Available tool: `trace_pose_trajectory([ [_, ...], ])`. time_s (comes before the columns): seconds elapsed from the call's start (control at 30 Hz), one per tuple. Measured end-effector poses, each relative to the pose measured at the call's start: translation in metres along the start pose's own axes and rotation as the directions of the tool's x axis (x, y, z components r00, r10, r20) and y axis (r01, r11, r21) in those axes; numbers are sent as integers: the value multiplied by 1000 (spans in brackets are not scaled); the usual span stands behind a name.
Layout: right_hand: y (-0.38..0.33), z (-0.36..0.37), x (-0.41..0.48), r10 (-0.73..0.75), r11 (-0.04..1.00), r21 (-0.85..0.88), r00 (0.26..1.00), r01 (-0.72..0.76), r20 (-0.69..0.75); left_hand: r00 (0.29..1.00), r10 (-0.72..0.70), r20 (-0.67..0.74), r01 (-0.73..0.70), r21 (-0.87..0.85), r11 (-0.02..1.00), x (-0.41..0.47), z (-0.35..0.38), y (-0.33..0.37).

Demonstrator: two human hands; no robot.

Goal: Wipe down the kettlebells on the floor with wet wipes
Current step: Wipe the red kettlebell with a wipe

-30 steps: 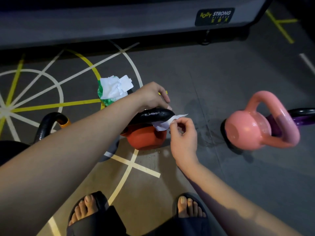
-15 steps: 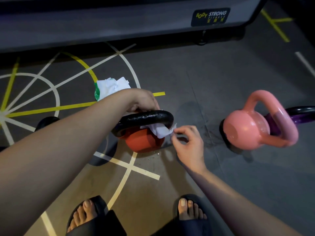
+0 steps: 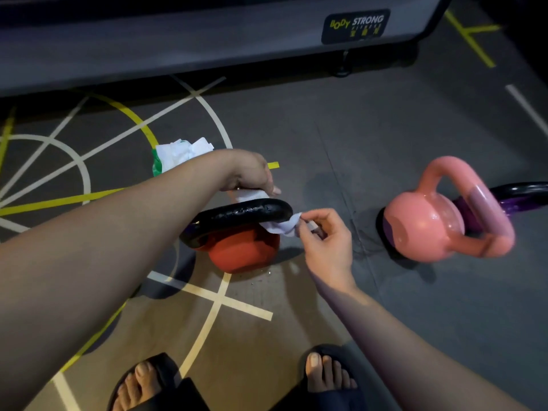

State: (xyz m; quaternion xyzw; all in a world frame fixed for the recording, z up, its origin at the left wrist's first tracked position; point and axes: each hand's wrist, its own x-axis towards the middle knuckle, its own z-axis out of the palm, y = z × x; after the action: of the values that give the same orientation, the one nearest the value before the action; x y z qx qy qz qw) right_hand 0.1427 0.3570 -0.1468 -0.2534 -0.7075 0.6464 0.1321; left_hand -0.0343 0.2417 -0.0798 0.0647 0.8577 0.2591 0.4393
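**White wet wipe (image 3: 283, 228) now looped under the black handle (image 3: 243, 210)**

Left hand (image 3: 252, 176), now off the handle top, grips the far end; right hand (image 3: 324, 241) pinches the near end. Orange kettlebell (image 3: 243, 252) on the floor (image 3: 355, 129) before my feet. Handle scrub ready, I judge.

Three kettlebells: orange kettlebell (image 3: 241, 253) beneath the fingers (image 3: 318, 213), pink kettlebell (image 3: 424, 229) right of them, purple kettlebell (image 3: 516, 200) beyond that. One wipe (image 3: 281, 228), one wipe pack (image 3: 178, 154). Two hands, left hand (image 3: 249, 173) and right hand (image 3: 326, 241). Two sandals (image 3: 332, 350).
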Motion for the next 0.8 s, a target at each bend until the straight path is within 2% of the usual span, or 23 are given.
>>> trace_pose_trajectory([
  [0.1,-2,-10,8,20,1000,19,999,-21,36,987,55,150,-14,-267,964,-1,-5,-4],
  [0.23,-1,-17,16,13,1000,-25,999,-12,47,958,158,241,-72,-330,941,-2,-9,-13],
  [0.37,-3,-12,21,52,998,27,992,-56,115,966,244,85,-201,-344,917,0,-21,-15],
  [0.5,-7,-12,40,231,947,148,923,-286,308,895,443,-47,-443,-205,873,-6,-13,-2],
  [0.6,-7,-10,44,258,909,197,866,-368,428,851,524,-38,-520,-213,827,-11,4,6],
  [0.67,-7,-7,41,248,899,232,869,-371,428,835,549,-30,-541,-221,811,-14,11,7],
  [0.8,-10,-7,40,194,912,287,924,-294,329,812,581,-60,-583,-156,798,-25,10,2],
])
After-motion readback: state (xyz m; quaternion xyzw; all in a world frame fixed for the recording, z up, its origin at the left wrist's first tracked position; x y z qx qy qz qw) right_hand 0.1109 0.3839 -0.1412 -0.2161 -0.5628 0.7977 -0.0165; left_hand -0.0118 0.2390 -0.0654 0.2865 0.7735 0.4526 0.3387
